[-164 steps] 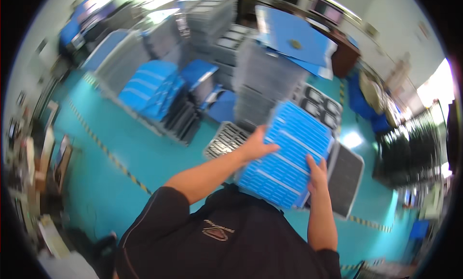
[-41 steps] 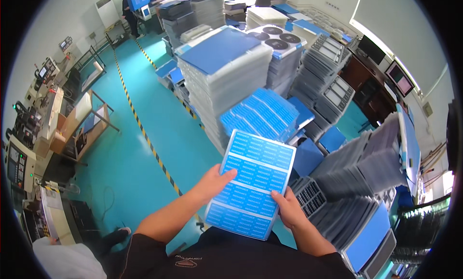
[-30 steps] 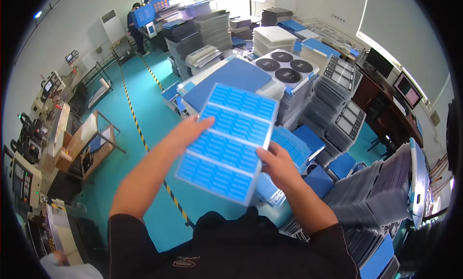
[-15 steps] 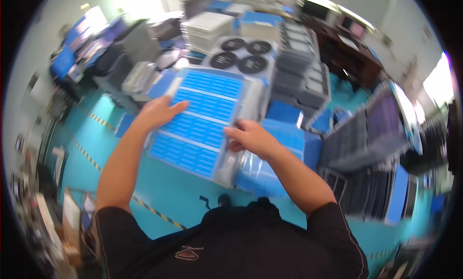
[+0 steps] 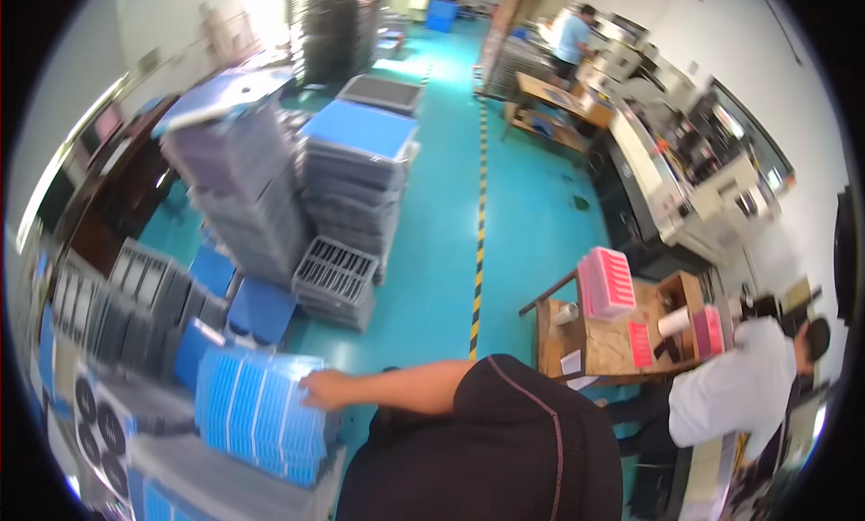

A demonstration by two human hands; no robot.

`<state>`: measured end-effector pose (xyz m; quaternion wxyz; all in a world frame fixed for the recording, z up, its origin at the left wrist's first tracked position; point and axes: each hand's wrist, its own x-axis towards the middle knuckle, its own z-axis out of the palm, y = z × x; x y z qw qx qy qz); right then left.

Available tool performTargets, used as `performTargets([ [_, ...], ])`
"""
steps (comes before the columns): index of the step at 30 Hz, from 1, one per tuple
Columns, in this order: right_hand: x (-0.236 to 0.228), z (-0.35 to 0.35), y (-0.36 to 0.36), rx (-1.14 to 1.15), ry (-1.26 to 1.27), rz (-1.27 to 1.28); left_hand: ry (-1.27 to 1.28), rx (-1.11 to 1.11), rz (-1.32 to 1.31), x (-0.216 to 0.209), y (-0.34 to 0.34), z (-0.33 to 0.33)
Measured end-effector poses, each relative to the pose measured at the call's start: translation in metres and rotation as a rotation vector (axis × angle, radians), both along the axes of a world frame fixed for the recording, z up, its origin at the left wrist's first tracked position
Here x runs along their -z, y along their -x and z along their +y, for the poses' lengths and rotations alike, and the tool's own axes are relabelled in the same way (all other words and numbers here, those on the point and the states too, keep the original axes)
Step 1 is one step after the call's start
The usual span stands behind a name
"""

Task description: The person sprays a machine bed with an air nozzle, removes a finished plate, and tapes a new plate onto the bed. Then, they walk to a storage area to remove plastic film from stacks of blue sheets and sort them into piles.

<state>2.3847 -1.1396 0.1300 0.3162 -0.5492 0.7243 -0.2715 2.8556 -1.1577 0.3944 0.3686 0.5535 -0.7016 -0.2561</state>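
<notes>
My right hand reaches left across the view to a stack of blue slotted sheets in clear plastic. Its fingers are curled against the stack's right edge, with the fingertips partly hidden. The stack rests on a pile at the lower left. Beside it, another blue sheet is cut off by the lower edge. A panel with several round black discs stands left of the stack. My left hand does not show.
Tall grey tray stacks rise beyond my hand, with a lower grey tray pile nearer. A wooden bench bears pink trays. A person in white bends beside it. Yellow-black tape crosses the turquoise floor.
The view has swung to the right. My left hand and the blue sheet it was on have left or nearly left view. My right hand has moved to the plastic-wrapped blue stack.
</notes>
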Motion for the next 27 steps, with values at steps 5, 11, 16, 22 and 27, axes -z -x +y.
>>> performTargets([
  [5, 0.013, 0.044, 0.057, -0.079, -0.027, 0.024, -0.688, 0.729, 0.259, 0.077, 0.086, -0.003],
  [11, 0.050, 0.122, 0.186, -0.059, -0.088, 0.074, -0.804, 0.715, 0.077, 0.090, 0.296, -0.008],
  [16, 0.067, 0.180, 0.279, 0.062, -0.348, 0.046, -0.706, 0.733, -0.179, 0.118, 0.397, 0.010],
  [22, 0.092, 0.226, 0.318, 0.153, -0.368, -0.023, -0.898, 0.779, -0.076, 0.155, 0.452, 0.013],
  [27, 0.109, 0.256, 0.327, 0.161, -0.399, -0.036, -0.901, 0.816, -0.023, 0.173, 0.474, 0.003],
])
